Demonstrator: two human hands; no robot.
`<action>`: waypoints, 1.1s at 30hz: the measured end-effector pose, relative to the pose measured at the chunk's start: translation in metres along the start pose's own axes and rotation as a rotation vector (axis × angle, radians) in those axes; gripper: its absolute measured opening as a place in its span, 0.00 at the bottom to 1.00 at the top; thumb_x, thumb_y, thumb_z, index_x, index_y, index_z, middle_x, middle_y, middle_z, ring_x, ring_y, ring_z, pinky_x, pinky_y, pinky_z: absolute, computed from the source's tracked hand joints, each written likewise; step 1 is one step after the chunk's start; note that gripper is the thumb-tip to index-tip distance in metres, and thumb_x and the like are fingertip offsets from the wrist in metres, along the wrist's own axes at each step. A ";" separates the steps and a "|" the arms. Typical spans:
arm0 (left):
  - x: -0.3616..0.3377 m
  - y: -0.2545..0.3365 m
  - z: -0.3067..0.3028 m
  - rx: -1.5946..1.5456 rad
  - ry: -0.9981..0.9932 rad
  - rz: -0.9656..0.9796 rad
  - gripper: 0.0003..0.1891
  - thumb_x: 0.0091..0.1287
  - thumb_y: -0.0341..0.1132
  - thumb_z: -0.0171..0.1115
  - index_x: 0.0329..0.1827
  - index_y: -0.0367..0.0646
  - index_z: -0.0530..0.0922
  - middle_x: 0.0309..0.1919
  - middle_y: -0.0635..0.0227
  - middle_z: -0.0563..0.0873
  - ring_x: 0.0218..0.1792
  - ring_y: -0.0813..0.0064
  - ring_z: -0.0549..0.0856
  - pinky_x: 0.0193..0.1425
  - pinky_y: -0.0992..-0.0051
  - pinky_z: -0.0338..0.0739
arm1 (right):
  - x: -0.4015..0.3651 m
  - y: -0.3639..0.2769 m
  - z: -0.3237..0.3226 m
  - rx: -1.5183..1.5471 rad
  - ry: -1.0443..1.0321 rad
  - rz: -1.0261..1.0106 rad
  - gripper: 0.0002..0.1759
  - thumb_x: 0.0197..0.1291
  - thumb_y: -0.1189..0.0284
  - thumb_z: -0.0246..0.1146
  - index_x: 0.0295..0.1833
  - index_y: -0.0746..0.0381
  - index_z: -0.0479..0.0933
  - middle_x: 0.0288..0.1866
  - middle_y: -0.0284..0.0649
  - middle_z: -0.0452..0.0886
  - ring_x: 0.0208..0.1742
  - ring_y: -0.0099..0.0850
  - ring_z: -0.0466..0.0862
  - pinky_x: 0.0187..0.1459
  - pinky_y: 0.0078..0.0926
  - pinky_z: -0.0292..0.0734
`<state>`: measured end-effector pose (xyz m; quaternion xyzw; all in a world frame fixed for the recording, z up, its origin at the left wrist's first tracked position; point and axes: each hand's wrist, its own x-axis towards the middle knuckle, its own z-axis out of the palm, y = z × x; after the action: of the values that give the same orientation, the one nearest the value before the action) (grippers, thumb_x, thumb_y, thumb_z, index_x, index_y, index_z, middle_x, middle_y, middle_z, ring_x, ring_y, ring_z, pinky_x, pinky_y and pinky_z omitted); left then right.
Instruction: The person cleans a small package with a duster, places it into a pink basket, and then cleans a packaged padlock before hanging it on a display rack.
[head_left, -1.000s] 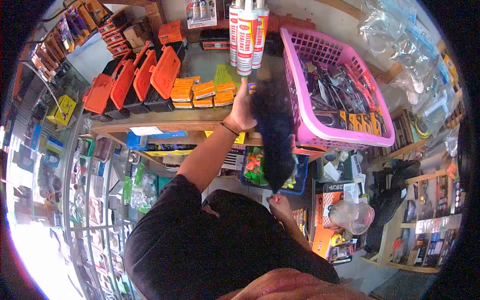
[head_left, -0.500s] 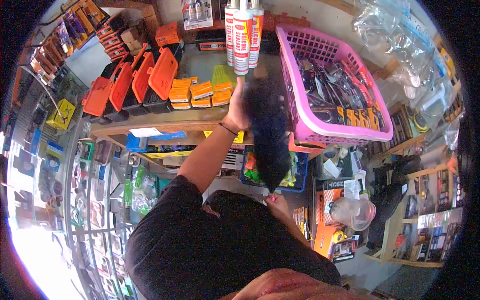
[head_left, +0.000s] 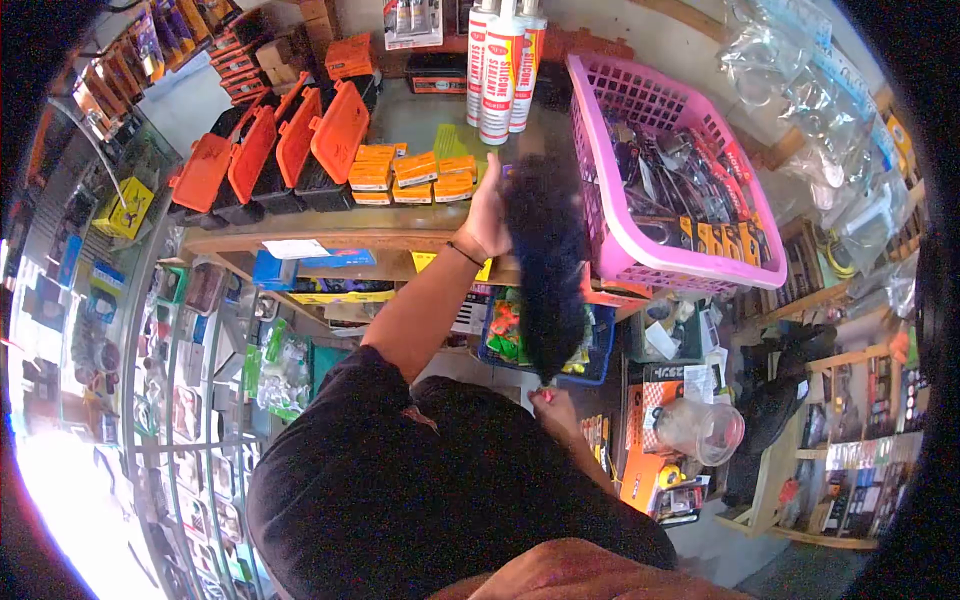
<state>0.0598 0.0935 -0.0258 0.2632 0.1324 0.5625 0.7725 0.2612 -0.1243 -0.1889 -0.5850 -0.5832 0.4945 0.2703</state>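
Observation:
A black feather duster (head_left: 548, 270) hangs between my hands, its fluffy head reaching up to the shelf edge. My right hand (head_left: 555, 410) is closed around its handle at the lower end, where a bit of pink shows. My left hand (head_left: 487, 215) is raised against the left side of the duster, thumb stretched upward; the duster hides its other fingers. Just above the left hand stand several silicone sealant tubes (head_left: 497, 85) on the shelf. Small orange boxes (head_left: 415, 172) are stacked left of that hand.
A pink basket (head_left: 680, 262) of packaged parts stands right of the duster. Black bins with orange lids (head_left: 338, 130) line the left of the wooden-edged shelf (head_left: 340, 238). Below is a blue crate (head_left: 590, 378) of colourful packets. A glass display case (head_left: 200, 400) runs along the left.
The view has shifted slightly, so the shelf goods appear a little further right. The duster stays between my hands, and my right hand keeps its hold on the handle.

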 end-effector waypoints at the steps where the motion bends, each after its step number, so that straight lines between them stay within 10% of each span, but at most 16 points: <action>1: 0.006 0.003 -0.011 -0.133 -0.318 -0.151 0.50 0.48 0.73 0.45 0.65 0.39 0.54 0.57 0.41 0.66 0.56 0.40 0.67 0.59 0.40 0.55 | -0.007 -0.015 -0.002 -0.122 0.017 -0.070 0.15 0.54 0.66 0.58 0.19 0.62 0.71 0.12 0.30 0.68 0.12 0.20 0.65 0.16 0.22 0.59; 3: 0.020 -0.002 -0.030 -0.292 -0.721 -0.274 0.48 0.51 0.73 0.40 0.64 0.40 0.56 0.56 0.41 0.67 0.56 0.42 0.68 0.60 0.46 0.58 | 0.004 0.023 0.000 0.008 0.041 -0.015 0.16 0.53 0.64 0.58 0.20 0.63 0.71 0.13 0.31 0.68 0.14 0.22 0.66 0.18 0.24 0.60; 6: -0.008 0.003 0.011 -0.004 -0.069 -0.040 0.48 0.51 0.73 0.39 0.64 0.40 0.57 0.57 0.45 0.68 0.56 0.43 0.68 0.59 0.45 0.59 | 0.009 0.028 0.001 0.229 0.080 0.204 0.17 0.52 0.62 0.59 0.23 0.66 0.72 0.14 0.32 0.69 0.17 0.24 0.68 0.21 0.27 0.62; 10: 0.022 0.002 -0.034 -0.269 -0.669 -0.326 0.48 0.52 0.72 0.38 0.64 0.40 0.56 0.56 0.44 0.68 0.56 0.45 0.69 0.58 0.41 0.57 | 0.009 0.025 0.003 -0.149 -0.037 -0.189 0.14 0.54 0.66 0.59 0.21 0.62 0.69 0.12 0.31 0.66 0.12 0.21 0.66 0.15 0.22 0.61; 12: -0.004 0.009 -0.003 -0.173 -0.344 -0.225 0.50 0.48 0.73 0.44 0.65 0.41 0.55 0.56 0.43 0.67 0.56 0.45 0.69 0.58 0.40 0.56 | 0.015 0.028 0.003 0.097 0.100 0.196 0.17 0.52 0.63 0.60 0.22 0.65 0.69 0.14 0.33 0.69 0.16 0.27 0.70 0.21 0.28 0.64; 14: -0.002 0.003 -0.006 -0.961 -0.580 -0.345 0.50 0.48 0.73 0.45 0.65 0.41 0.54 0.56 0.42 0.68 0.55 0.43 0.69 0.59 0.39 0.54 | 0.012 0.028 0.004 0.000 0.074 0.046 0.16 0.53 0.64 0.59 0.20 0.63 0.68 0.12 0.32 0.68 0.14 0.25 0.69 0.18 0.26 0.62; 16: 0.006 0.005 -0.014 -0.293 -0.553 -0.309 0.49 0.50 0.72 0.44 0.65 0.40 0.55 0.54 0.43 0.69 0.53 0.44 0.72 0.58 0.39 0.55 | 0.009 0.023 0.006 -0.178 0.033 -0.260 0.17 0.54 0.67 0.59 0.17 0.59 0.66 0.10 0.30 0.65 0.09 0.20 0.65 0.12 0.22 0.59; 18: 0.014 0.005 -0.019 -0.285 -0.735 -0.302 0.48 0.51 0.72 0.44 0.65 0.40 0.55 0.55 0.44 0.69 0.57 0.47 0.68 0.60 0.39 0.53 | 0.012 0.021 -0.001 -0.117 -0.009 -0.123 0.17 0.54 0.67 0.58 0.16 0.60 0.67 0.10 0.31 0.67 0.10 0.21 0.66 0.12 0.22 0.60; 20: 0.001 0.003 -0.022 -0.924 -0.592 -0.363 0.50 0.49 0.73 0.44 0.66 0.42 0.53 0.57 0.44 0.67 0.58 0.45 0.66 0.59 0.37 0.51 | 0.012 0.019 -0.002 0.168 0.119 0.200 0.16 0.53 0.65 0.59 0.18 0.62 0.69 0.11 0.32 0.68 0.12 0.24 0.66 0.18 0.25 0.62; 22: 0.002 0.005 -0.018 -0.710 -0.313 -0.352 0.47 0.50 0.73 0.42 0.65 0.43 0.57 0.58 0.49 0.67 0.59 0.49 0.67 0.61 0.42 0.53 | 0.005 0.017 -0.001 0.062 0.076 0.095 0.17 0.53 0.65 0.59 0.17 0.61 0.68 0.11 0.31 0.67 0.12 0.23 0.66 0.17 0.24 0.61; 25: 0.010 0.009 -0.013 -0.234 -0.736 -0.305 0.43 0.53 0.71 0.40 0.62 0.45 0.62 0.58 0.56 0.69 0.59 0.56 0.68 0.63 0.49 0.55 | 0.010 0.026 -0.001 -0.064 0.080 -0.162 0.18 0.53 0.64 0.59 0.16 0.61 0.68 0.11 0.31 0.67 0.12 0.21 0.66 0.15 0.23 0.60; 29: 0.002 0.001 -0.007 -0.130 -0.011 -0.087 0.46 0.52 0.72 0.40 0.65 0.43 0.56 0.59 0.48 0.65 0.58 0.45 0.67 0.62 0.48 0.58 | 0.012 0.017 0.005 0.078 0.070 0.049 0.17 0.53 0.63 0.60 0.18 0.61 0.70 0.11 0.30 0.67 0.13 0.20 0.65 0.16 0.22 0.58; 30: -0.005 0.009 -0.004 -0.302 -0.414 -0.269 0.46 0.53 0.72 0.40 0.64 0.43 0.57 0.59 0.47 0.66 0.58 0.46 0.67 0.61 0.48 0.58 | 0.007 0.012 0.006 0.082 0.074 0.056 0.17 0.53 0.63 0.60 0.18 0.61 0.70 0.11 0.30 0.67 0.13 0.20 0.65 0.16 0.22 0.58; 33: 0.010 0.008 -0.021 -0.298 -0.665 -0.287 0.47 0.52 0.72 0.39 0.64 0.41 0.57 0.56 0.43 0.67 0.56 0.44 0.69 0.59 0.47 0.60 | 0.013 0.018 0.002 -0.023 0.124 -0.007 0.16 0.54 0.64 0.60 0.18 0.60 0.69 0.12 0.29 0.67 0.11 0.19 0.64 0.13 0.20 0.57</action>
<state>0.0466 0.1101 -0.0374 0.2949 -0.1730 0.3459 0.8737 0.2648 -0.1159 -0.2086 -0.6156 -0.5729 0.4498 0.3009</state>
